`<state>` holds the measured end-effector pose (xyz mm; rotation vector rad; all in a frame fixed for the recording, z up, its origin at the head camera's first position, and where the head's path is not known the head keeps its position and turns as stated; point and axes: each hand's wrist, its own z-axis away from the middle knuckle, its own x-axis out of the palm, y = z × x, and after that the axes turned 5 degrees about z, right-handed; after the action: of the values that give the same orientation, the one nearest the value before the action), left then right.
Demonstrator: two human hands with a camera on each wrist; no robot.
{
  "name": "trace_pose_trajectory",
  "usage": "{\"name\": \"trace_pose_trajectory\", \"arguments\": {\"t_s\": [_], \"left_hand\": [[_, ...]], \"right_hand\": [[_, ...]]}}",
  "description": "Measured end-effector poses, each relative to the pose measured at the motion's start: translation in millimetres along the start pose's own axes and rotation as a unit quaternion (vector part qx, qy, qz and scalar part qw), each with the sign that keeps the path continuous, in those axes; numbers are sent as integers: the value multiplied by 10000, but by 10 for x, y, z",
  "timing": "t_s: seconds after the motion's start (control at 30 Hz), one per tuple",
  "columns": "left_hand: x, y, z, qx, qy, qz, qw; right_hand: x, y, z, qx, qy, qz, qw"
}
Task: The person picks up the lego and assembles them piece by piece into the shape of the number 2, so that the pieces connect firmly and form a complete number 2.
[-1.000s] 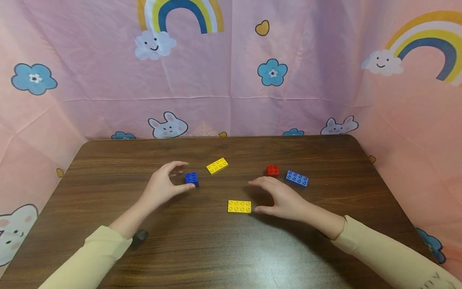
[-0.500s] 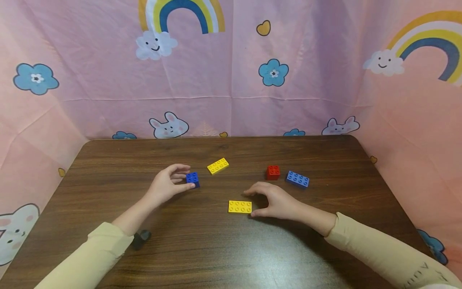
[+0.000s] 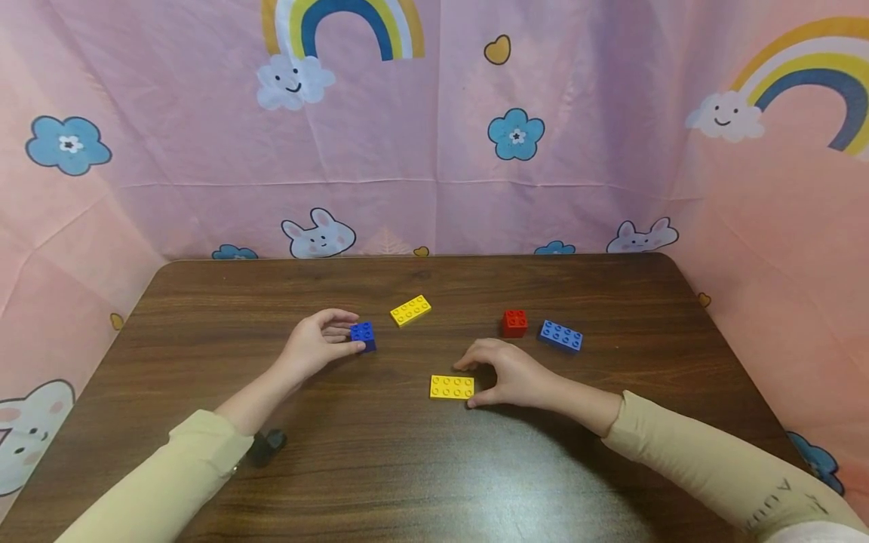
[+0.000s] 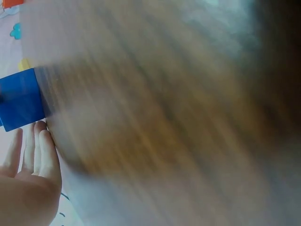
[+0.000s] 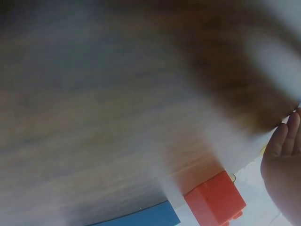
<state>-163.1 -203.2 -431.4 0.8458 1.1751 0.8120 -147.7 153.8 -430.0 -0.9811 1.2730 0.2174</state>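
Note:
A dark blue square toy brick point(image 3: 363, 337) stands left of centre on the table. My left hand point(image 3: 311, 348) pinches it from the left, thumb at its near side and fingers at its far side. In the left wrist view, the left fingertips point(image 4: 35, 129) lie against the edge of the blue brick point(image 4: 22, 100); the thumb is out of view. A flat yellow brick point(image 3: 452, 387) lies near the middle. My right hand point(image 3: 517, 375) arches at its right end, thumb by the near corner and fingers just beyond the far edge, without a visible grip.
Another yellow brick point(image 3: 410, 310) lies farther back. A red square brick point(image 3: 514, 323) and a lighter blue long brick point(image 3: 560, 336) sit beyond the right hand. A small dark object point(image 3: 267, 446) shows beside the left sleeve. Patterned pink cloth point(image 3: 434, 136) surrounds the brown table point(image 3: 366, 467).
My left fingers and thumb have drawn closer around the dark blue brick. My right hand has moved left and its thumb has reached the yellow brick's near corner.

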Motion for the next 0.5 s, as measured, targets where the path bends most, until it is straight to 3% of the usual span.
{"name": "trace_pose_trajectory", "arguments": {"t_s": [0.5], "left_hand": [[37,21,-28,148,-14,-517,9986]], "right_hand": [[22,28,-71,-43,51,52,10000]]}}
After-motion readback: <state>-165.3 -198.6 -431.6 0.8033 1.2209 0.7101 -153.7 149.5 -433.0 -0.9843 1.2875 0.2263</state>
